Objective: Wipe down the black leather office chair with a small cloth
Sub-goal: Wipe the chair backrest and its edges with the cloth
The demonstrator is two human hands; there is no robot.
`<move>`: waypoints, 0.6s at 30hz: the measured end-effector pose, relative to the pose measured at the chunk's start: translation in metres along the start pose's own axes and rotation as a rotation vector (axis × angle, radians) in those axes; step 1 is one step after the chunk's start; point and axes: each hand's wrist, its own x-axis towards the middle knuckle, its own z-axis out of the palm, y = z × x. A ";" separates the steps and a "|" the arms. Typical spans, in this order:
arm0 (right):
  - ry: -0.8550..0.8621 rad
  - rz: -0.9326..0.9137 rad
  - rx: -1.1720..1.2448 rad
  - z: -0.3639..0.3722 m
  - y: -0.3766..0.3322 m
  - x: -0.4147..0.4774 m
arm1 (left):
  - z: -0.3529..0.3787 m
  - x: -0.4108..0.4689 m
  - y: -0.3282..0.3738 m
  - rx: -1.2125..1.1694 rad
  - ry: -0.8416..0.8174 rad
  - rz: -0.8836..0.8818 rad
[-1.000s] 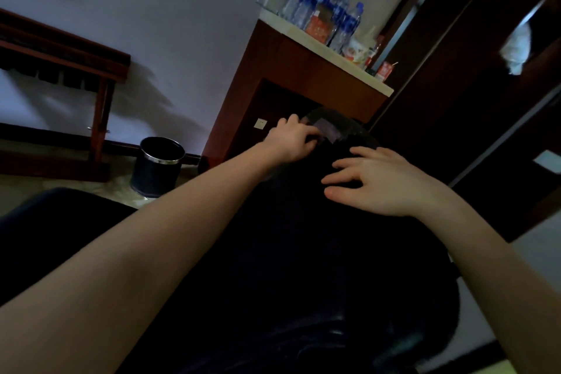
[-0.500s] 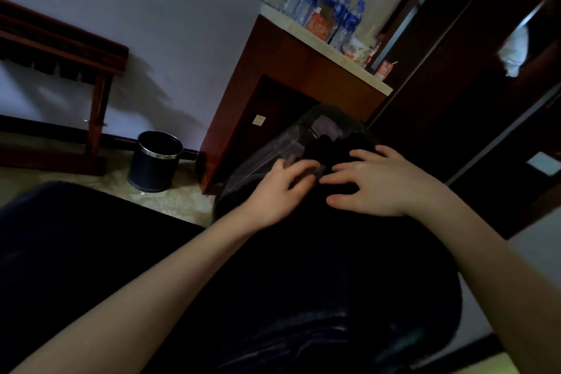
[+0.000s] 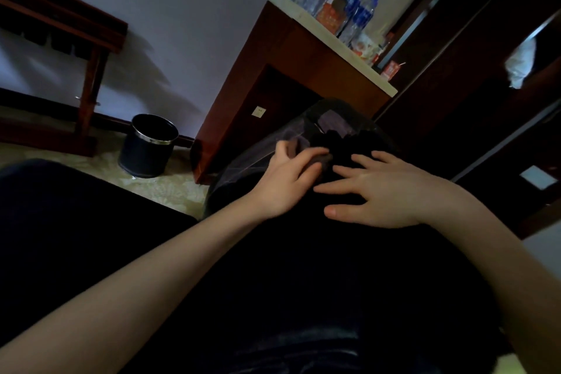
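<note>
Wiping the top of the black leather office chair [image 3: 303, 267], your left hand [image 3: 288, 184] curls its fingers over the small cloth [image 3: 323, 161].
Since a second ago that hand has slid back from the far rim to just beside your right hand [image 3: 384, 191], which lies flat, fingers spread, holding nothing. The cloth sits under your left fingertips, a dark wad hard to tell from the leather; the chair spreads under both palms, glossy with pale reflections just beyond the grip.
</note>
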 end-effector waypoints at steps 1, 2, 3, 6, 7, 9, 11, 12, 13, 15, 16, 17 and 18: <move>-0.005 -0.005 0.003 0.001 0.001 0.001 | 0.003 0.013 -0.001 0.010 0.015 0.004; -0.008 -0.009 0.006 0.001 0.002 0.001 | 0.005 0.025 -0.003 0.019 0.032 0.006; -0.010 -0.013 0.008 0.002 0.002 0.002 | 0.007 0.036 -0.007 0.021 0.044 -0.004; -0.008 -0.022 0.010 0.001 0.005 0.004 | 0.008 0.060 -0.022 0.019 0.067 -0.069; -0.007 -0.022 0.011 0.001 0.005 0.004 | 0.008 0.064 -0.028 0.016 0.078 -0.099; -0.008 -0.021 0.016 0.001 0.005 0.005 | 0.005 0.065 -0.044 0.022 0.102 -0.184; -0.007 -0.021 0.024 0.000 0.005 0.005 | 0.003 0.057 -0.067 0.033 0.123 -0.285; -0.006 -0.021 0.030 0.000 0.005 0.005 | 0.002 0.050 -0.078 0.035 0.130 -0.330; -0.006 -0.020 0.035 0.000 0.005 0.005 | 0.001 0.042 -0.087 0.031 0.133 -0.371; -0.006 -0.017 0.041 0.000 0.006 0.005 | 0.000 0.025 -0.100 0.014 0.145 -0.425; -0.005 -0.015 0.046 0.000 0.005 0.004 | 0.001 0.017 -0.104 0.005 0.155 -0.444; -0.003 -0.013 0.051 0.000 0.005 0.004 | 0.000 0.008 -0.106 -0.008 0.164 -0.460; -0.004 -0.012 0.054 0.000 0.004 0.004 | 0.000 0.000 -0.106 -0.027 0.167 -0.468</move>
